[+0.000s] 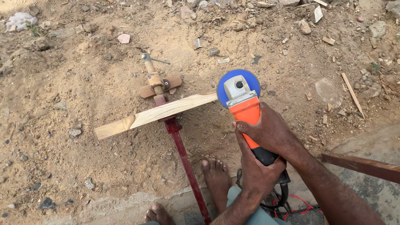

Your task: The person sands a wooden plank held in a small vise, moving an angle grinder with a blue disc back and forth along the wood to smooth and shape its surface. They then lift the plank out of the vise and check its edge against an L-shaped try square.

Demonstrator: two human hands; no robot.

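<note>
Both my hands grip the orange angle grinder (246,109); my right hand (271,131) is wrapped round the orange body, fingers closed; my left hand (256,173) is clenched on the black rear handle below it; grinder's long axis runs up and slightly left, away from me, blue disc (238,85) at the far end touching the right end of the wooden strip (156,113); strip lies long, tilted down to the left, held mid-length in a red bar clamp (183,156); open sandy ground (83,83) on all sides of the strip, stones scattered; my bare foot (216,179) just beside the clamp bar; no containers.
</note>
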